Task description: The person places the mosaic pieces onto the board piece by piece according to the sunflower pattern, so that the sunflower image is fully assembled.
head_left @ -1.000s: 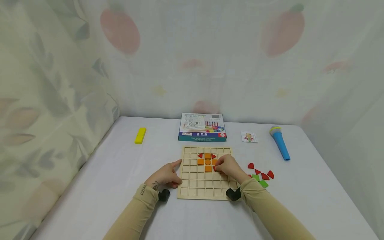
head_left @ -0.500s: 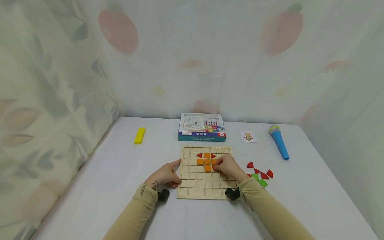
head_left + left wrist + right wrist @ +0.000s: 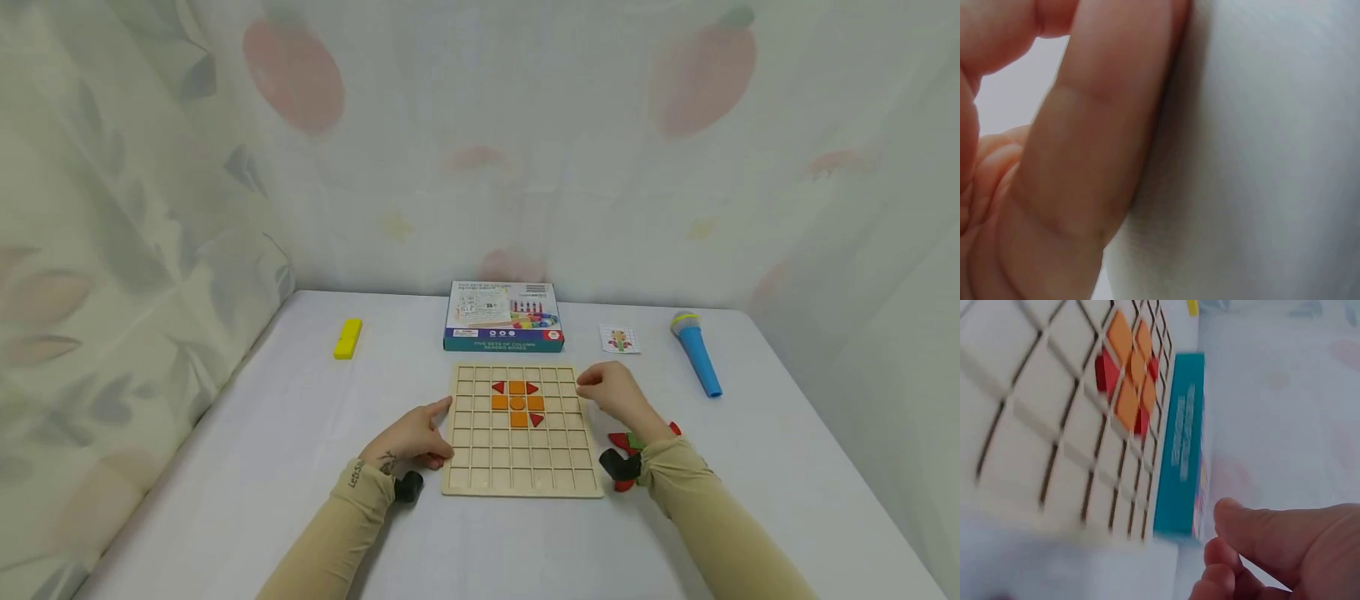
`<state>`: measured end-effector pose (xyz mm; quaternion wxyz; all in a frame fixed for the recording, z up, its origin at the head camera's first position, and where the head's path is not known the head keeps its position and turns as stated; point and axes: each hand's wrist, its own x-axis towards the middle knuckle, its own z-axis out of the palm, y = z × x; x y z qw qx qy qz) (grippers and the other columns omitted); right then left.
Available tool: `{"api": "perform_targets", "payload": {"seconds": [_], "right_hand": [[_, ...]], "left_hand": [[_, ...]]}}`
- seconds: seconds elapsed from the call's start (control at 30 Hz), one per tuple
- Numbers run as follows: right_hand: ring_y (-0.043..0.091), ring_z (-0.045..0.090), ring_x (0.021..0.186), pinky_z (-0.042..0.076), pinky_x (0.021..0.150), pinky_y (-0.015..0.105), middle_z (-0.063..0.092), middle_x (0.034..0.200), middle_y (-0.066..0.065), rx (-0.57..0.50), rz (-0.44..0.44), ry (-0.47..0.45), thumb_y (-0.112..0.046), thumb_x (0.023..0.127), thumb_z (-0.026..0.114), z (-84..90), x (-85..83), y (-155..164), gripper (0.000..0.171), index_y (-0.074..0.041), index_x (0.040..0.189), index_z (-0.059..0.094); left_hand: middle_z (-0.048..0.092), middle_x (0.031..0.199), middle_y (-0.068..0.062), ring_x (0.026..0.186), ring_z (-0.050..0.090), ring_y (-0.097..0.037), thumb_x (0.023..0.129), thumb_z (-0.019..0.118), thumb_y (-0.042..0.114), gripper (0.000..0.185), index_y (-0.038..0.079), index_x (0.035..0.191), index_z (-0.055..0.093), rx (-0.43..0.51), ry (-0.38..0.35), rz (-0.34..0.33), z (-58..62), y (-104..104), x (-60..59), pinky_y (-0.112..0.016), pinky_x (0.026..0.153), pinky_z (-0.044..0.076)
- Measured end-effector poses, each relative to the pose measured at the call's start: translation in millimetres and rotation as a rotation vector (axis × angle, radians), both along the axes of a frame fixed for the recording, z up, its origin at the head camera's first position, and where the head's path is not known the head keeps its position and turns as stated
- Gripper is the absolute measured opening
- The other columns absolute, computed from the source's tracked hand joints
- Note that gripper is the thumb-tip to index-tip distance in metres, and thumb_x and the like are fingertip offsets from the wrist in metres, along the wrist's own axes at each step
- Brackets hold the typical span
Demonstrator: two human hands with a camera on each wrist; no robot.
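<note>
Three red triangular wooden pieces [image 3: 536, 419] and a cluster of orange square wooden pieces [image 3: 517, 403] sit in the cells of the pale wooden grid board [image 3: 480, 467], which lies flat on the white table [image 3: 300, 467] in front of the person. The filled cells are in the upper middle of the board; the rows below them and the columns on each side are bare.

The right hand [image 3: 617, 393] hovers at the board's right edge with fingers loosely curled, holding nothing. Its sleeve and a black wrist mount hide most of the loose red and green pieces [image 3: 673, 428] lying just right of the board, so their number cannot be told. The right wrist view is blurred by motion and shows only fingertips, the board and the edge of the teal cardboard box [image 3: 504, 317].

The left hand [image 3: 411, 437] rests on the table against the board's left edge, forefinger stretched along it, the other fingers tucked. The left wrist view is filled by a finger and bare tabletop.

Beyond the board stands the box, close to its far edge. A small printed card [image 3: 619, 339] and a blue toy microphone [image 3: 697, 354] lie to the right, a yellow block [image 3: 348, 338] well off to the left. A printed curtain [image 3: 150, 208] closes the table's far and left sides.
</note>
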<state>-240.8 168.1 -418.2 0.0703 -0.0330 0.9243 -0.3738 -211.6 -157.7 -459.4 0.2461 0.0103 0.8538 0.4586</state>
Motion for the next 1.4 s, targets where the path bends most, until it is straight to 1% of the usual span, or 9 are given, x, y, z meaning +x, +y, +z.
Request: {"api": "perform_targets", "payload": {"seconds": [0.13,0.3,0.47,0.63,0.73,1.0,1.17,1.27,1.4], "right_hand": [[0.022,0.057,0.078,0.051,0.066,0.033,0.064,0.099,0.016,0.127,-0.055,-0.037,-0.014,0.085,0.062,2.1,5.1,31,0.027,0.003,0.106,0.065],[0.022,0.056,0.076,0.049,0.063,0.034,0.063,0.093,0.014,0.268,-0.101,-0.155,-0.016,0.085,0.062,-4.9,15.7,58,0.028,0.002,0.106,0.063],[0.021,0.054,0.071,0.045,0.058,0.031,0.062,0.081,0.01,0.33,-0.107,-0.209,-0.016,0.083,0.063,-11.8,25.2,67,0.027,0.004,0.101,0.063],[0.02,0.054,0.069,0.045,0.057,0.031,0.061,0.076,0.008,0.367,-0.094,-0.209,-0.014,0.081,0.063,-15.7,30.0,69,0.021,0.003,0.094,0.065],[0.021,0.054,0.069,0.045,0.058,0.032,0.061,0.078,0.008,0.367,-0.09,-0.205,-0.013,0.081,0.064,-17.0,29.4,69,0.019,0.002,0.092,0.065],[0.019,0.053,0.064,0.041,0.055,0.028,0.056,0.069,0.007,0.334,-0.091,-0.204,-0.013,0.08,0.065,-16.6,29.2,66,0.013,-0.002,0.08,0.058],[0.018,0.051,0.06,0.04,0.051,0.025,0.054,0.067,0.006,0.295,-0.096,-0.208,-0.014,0.08,0.064,-9.9,29.4,60,0.013,-0.004,0.078,0.057],[0.019,0.05,0.062,0.039,0.051,0.026,0.054,0.071,0.006,0.27,-0.091,-0.146,-0.014,0.081,0.064,-1.6,25.0,51,0.012,-0.005,0.078,0.057],[0.019,0.05,0.064,0.04,0.052,0.027,0.057,0.077,0.007,0.213,-0.034,-0.001,-0.013,0.082,0.063,9.6,14.2,29,0.01,-0.006,0.081,0.057]], "left_hand": [[0.058,0.057,-0.006,0.044,0.054,-0.011,0.069,0.073,0.001,0.093,0.014,0.147,0.026,-0.005,0.014,-0.008,0.5,-1,0.4,-0.023,0.047,0.049],[0.058,0.058,-0.006,0.044,0.054,-0.011,0.069,0.072,0.001,0.092,0.014,0.147,0.026,-0.005,0.017,-0.019,0.1,-2,0.7,-0.024,0.048,0.05],[0.058,0.058,-0.006,0.044,0.054,-0.011,0.068,0.073,0.0,0.093,0.014,0.147,0.026,0.003,0.009,-0.009,-0.4,-2,1.1,-0.024,0.048,0.05],[0.058,0.057,-0.006,0.044,0.054,-0.011,0.068,0.072,0.0,0.094,0.015,0.147,0.026,0.003,-0.009,0.01,-0.5,0,0.9,-0.023,0.047,0.049],[0.058,0.057,-0.006,0.044,0.053,-0.011,0.068,0.072,0.0,0.093,0.015,0.147,0.026,0.001,-0.009,0.008,-0.1,0,0.6,-0.022,0.046,0.049],[0.057,0.058,-0.006,0.044,0.054,-0.011,0.067,0.072,-0.001,0.094,0.015,0.148,0.026,0.014,-0.019,0.014,1.9,1,1.1,-0.022,0.047,0.049],[0.057,0.058,-0.006,0.044,0.054,-0.011,0.068,0.072,-0.001,0.094,0.016,0.148,0.026,0.006,-0.02,0.019,2.1,1,0.6,-0.022,0.047,0.049],[0.057,0.058,-0.006,0.044,0.053,-0.011,0.068,0.073,0.0,0.094,0.016,0.147,0.026,0.002,-0.015,0.017,1.3,1,0.3,-0.022,0.047,0.049],[0.057,0.057,-0.006,0.044,0.053,-0.011,0.068,0.073,0.0,0.094,0.016,0.147,0.026,0.004,-0.013,0.017,0.4,1,0.1,-0.022,0.047,0.049]]}}
